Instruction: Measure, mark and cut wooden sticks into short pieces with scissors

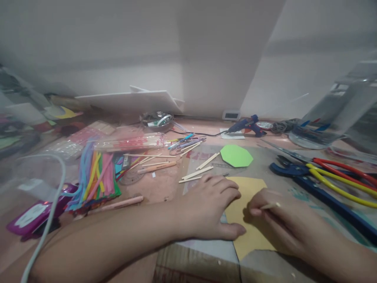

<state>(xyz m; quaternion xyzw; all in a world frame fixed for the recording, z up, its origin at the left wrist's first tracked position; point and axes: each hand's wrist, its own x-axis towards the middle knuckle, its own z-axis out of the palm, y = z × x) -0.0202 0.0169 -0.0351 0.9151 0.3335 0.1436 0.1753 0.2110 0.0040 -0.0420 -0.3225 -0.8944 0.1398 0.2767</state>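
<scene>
My left hand (210,206) rests with its fingers apart at the left edge of a yellow paper piece (247,196), holding nothing. Over the right part of that paper, my right hand (277,216) is closed in a pinch on a short thin wooden stick (270,205). Just behind the yellow paper lies a green paper octagon (236,156). Several pale wooden sticks (197,173) are scattered beyond my left hand.
Pliers with yellow handles (338,186) and a blue-handled tool (332,204) lie at right. A blue glue gun (244,125) and a clear container (326,114) stand behind. Coloured pipe cleaners (97,173) and a purple device (38,216) are at left.
</scene>
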